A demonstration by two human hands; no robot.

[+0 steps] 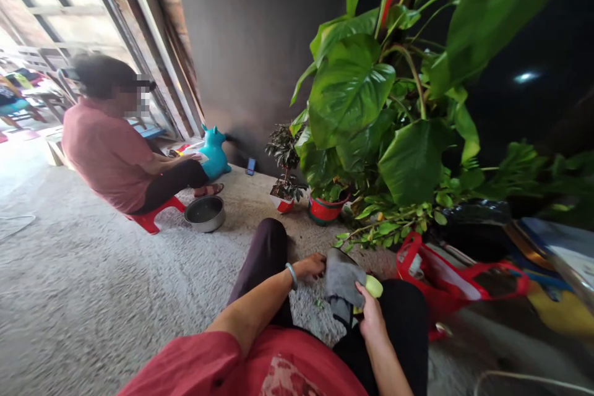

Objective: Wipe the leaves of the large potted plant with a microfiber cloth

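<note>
My right hand (372, 314) is closed on a grey cloth (344, 281), which hangs down between my knees. A smooth pale green rounded object (374, 286) sticks out beside its fingers; its kind is not clear. Above the cloth shows a dark flat edge (341, 255) that I cannot identify. My left hand (310, 266), with a pale bangle (291, 276) at its wrist, is just left of the cloth. Its fingers are curled together, and whatever may be in them is hidden.
Another person (104, 148) sits on a red stool (158, 213) at left, behind a metal basin (205, 213) and near a blue animal toy (215, 151). A phone (250, 166) leans against the wall. Potted plants (327, 209) stand ahead; a red bag (445, 278) lies at right.
</note>
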